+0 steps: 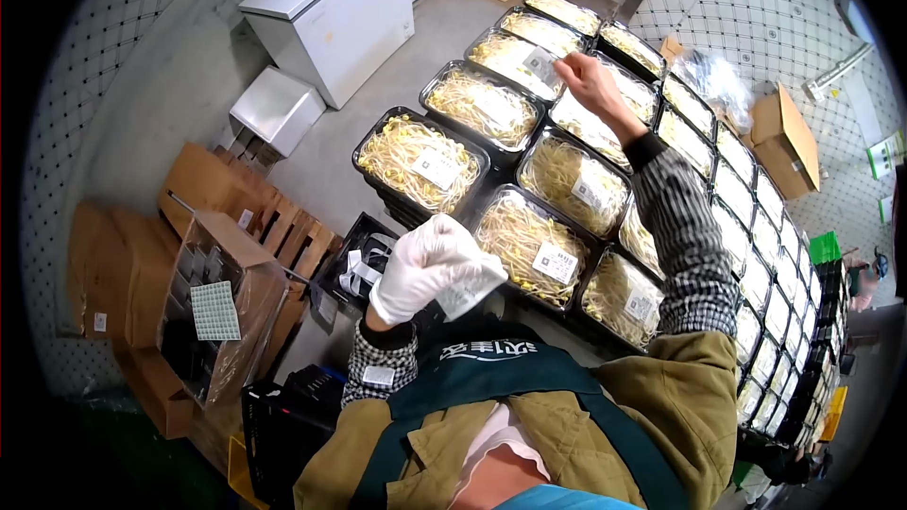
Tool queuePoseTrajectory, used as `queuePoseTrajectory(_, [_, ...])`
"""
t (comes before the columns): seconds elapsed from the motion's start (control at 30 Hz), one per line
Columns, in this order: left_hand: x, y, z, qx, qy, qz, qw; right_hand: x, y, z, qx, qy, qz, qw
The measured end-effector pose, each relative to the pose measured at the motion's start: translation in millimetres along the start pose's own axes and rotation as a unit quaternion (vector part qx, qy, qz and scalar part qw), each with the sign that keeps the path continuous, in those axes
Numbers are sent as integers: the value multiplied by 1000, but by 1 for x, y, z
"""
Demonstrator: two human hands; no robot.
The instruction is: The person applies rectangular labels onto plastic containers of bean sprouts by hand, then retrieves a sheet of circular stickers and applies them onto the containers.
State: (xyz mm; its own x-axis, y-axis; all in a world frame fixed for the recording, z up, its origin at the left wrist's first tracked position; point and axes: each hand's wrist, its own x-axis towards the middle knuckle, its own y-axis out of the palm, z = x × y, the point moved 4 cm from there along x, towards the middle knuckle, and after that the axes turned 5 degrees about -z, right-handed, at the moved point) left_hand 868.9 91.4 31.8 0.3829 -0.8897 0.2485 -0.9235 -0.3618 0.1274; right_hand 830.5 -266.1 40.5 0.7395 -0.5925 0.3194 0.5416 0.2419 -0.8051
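Note:
Black trays of bean sprouts under clear film stand in rows, many with a white label, such as the near tray (pixel 534 247). My left hand (pixel 425 266), in a white glove, is closed low in front of my chest, pinching a pale label sheet (pixel 470 291) that hangs beside the near trays. Further out, my bare right hand (pixel 590 83) is closed over the back trays, its fingertips at a greyish label (pixel 541 66) on a sprout tray (pixel 510 57). Whether the fingertips still grip that label cannot be made out.
A white chest freezer (pixel 345 24) and a white foam box (pixel 277 110) stand at the upper left. Cardboard boxes (pixel 213 297) and a wooden pallet (pixel 288 236) lie left. An open carton (pixel 784 142) is at the right, with part of another person (pixel 862 285) beyond it.

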Motion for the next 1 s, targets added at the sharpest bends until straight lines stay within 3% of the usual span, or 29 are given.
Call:
queuePoseTrajectory(0.07, [0,7,-21,-124,-6,-14,992,27,25,-32,-24,-27,-57,998])
queuePoseTrajectory(0.17, [-13,-4,-15,-150,-5,-58,987,34,51,-34,-179,-19,-68,981])
queuePoseTrajectory(0.27, [-10,-1,-25,-102,-47,-132,985,21,57,-18,-295,-89,-136,941])
queuePoseTrajectory(0.3, [-5,-2,-29,-6,-41,-89,995,18,52,-13,-302,-92,-134,939])
queuePoseTrajectory(0.33, [-1,-1,-24,-27,-2,-59,998,14,46,-14,-320,-126,-165,924])
queuePoseTrajectory(0.4, [3,5,-18,-46,-18,-79,996,6,33,-7,-316,-149,-159,924])
queuePoseTrajectory(0.43, [6,4,-11,-30,-33,-126,991,-4,24,12,-211,-86,-35,973])
queuePoseTrajectory(0.47, [8,5,-3,-15,-48,-173,984,-27,12,42,-37,-90,95,991])
queuePoseTrajectory(0.5, [13,5,1,23,-45,-214,976,-52,16,57,216,-68,191,955])
queuePoseTrajectory(0.53, [18,3,5,96,11,-230,968,-77,15,81,345,-115,343,866])
queuePoseTrajectory(0.6, [26,7,11,40,5,-267,963,-122,-15,128,408,-77,399,818])
queuePoseTrajectory(0.67, [33,8,19,46,-45,-219,974,-130,-18,120,366,-28,387,846])
queuePoseTrajectory(0.73, [36,15,19,10,-135,-154,979,-102,-23,95,300,-126,265,908])
queuePoseTrajectory(0.8, [31,10,16,71,-168,-21,983,-48,-26,42,236,-131,106,957])
queuePoseTrajectory(0.87, [26,8,8,1,-204,-111,973,8,-24,-6,152,-14,118,981])
queuePoseTrajectory(0.9, [26,6,2,17,-165,-197,966,11,-18,5,208,-20,163,964])
queuePoseTrajectory(0.93, [26,2,4,2,-151,-251,956,2,-7,30,321,-154,258,898])
queuePoseTrajectory(0.97, [31,-1,9,-9,-128,-287,949,-20,8,61,387,-166,302,855])
queuePoseTrajectory(1.0, [28,-4,14,-16,-113,-321,940,-42,4,99,343,-192,369,842])
